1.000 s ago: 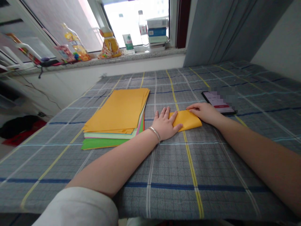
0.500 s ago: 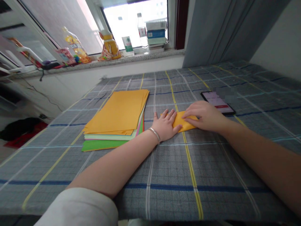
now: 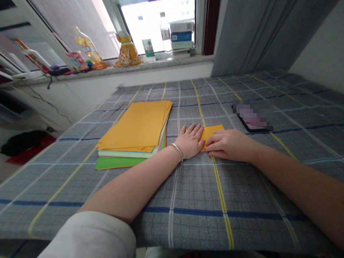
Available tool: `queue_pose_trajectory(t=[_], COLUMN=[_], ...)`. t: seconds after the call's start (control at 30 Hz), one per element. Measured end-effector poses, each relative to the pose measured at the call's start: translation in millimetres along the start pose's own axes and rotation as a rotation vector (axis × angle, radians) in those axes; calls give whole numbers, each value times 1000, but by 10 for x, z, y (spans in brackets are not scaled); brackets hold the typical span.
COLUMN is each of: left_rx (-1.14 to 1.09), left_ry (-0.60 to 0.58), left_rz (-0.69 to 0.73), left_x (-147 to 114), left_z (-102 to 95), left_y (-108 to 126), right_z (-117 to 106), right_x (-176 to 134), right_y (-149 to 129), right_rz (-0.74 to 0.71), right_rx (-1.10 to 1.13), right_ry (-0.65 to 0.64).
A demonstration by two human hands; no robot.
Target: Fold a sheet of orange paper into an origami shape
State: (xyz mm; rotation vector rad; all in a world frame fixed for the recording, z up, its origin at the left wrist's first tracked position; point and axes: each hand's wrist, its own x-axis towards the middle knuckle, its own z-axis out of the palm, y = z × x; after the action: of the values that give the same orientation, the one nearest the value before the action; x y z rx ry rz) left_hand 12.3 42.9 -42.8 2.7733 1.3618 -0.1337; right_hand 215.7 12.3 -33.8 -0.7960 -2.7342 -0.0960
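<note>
Right of the paper stack point(image 3: 137, 123), resting left grip point(image 3: 189, 142) flat and spread on the small orange paper point(image 3: 211, 130) atop plaid cloth point(image 3: 193, 190), then touching that paper with bunched right grip point(image 3: 228, 144), impossible to tell if clamped.

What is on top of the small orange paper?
The left hand, laid flat, and the right hand, fingers bent. Some orange paper shows between them; parts beneath are hidden.

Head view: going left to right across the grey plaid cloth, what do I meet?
Orange-topped stack of coloured paper sheets → left hand → right hand → flat black-edged phone. Left out: the small orange paper sheet, partly hidden by both hands.
</note>
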Motion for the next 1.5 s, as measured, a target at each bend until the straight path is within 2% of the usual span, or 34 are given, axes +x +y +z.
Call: queue_pose_trajectory(t=[0.13, 0.33, 0.43, 0.53, 0.77, 1.03, 1.27, 1.5], left_rx=[0, -17, -33, -39, -58, -80, -112, -122], left_ry=[15, 17, 23, 13, -46, -65, -178, -298], left_rz=[4, -4, 9, 25, 33, 46, 77, 104], left_x=[-3, -7, -10, -9, 7, 17, 29, -10], left_z=[7, 0, -5, -14, -44, -55, -170, -357], left_y=[-3, 18, 14, 4, -28, -64, -160, -307], right_z=[-24, -175, -227, -235, -261, -250, -189, -265], right_x=[2, -1, -29, -64, -84, -196, -229, -231], right_y=[-22, -19, -17, -2, 32, 163, 156, 145], right_rz=[-23, -1, 83, 199, 194, 314, 317, 311], right_rx=[-49, -147, -136, -72, -78, -86, -199, -204], right_ry=[-30, -189, -250, -253, -167, -242, -306, -370])
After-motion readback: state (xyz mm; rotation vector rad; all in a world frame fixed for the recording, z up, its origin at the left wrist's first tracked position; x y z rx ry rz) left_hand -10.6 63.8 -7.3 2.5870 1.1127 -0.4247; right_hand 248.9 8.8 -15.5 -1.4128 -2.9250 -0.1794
